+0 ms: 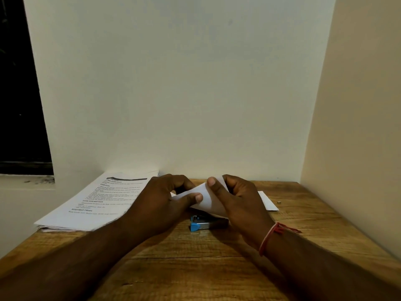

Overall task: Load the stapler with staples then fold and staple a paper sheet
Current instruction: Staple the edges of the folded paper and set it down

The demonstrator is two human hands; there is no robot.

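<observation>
I have both hands up over the middle of the wooden table [303, 235], working one small white paper sheet [206, 197] between them. My left hand [160, 205] is curled closed on the sheet's left end, thumb pressed on top of it and the other fingers tucked behind. My right hand [240, 203] pinches the right end, thumb on the upper corner, fingers wrapped around the back; a red thread band [271, 235] sits on that wrist. The sheet is bent into a curve and lifted off the table, not lying flat.

Just below the sheet, between my wrists, the stapler [206, 223] lies on the table with its blue end toward the left; my right hand covers its other end, so I cannot tell whether it is closed. A stack of printed pages [95, 203] rests at the left edge. Another white sheet [268, 202] lies flat behind my right hand, and a tiny grey object [279, 201] sits just beyond it.
</observation>
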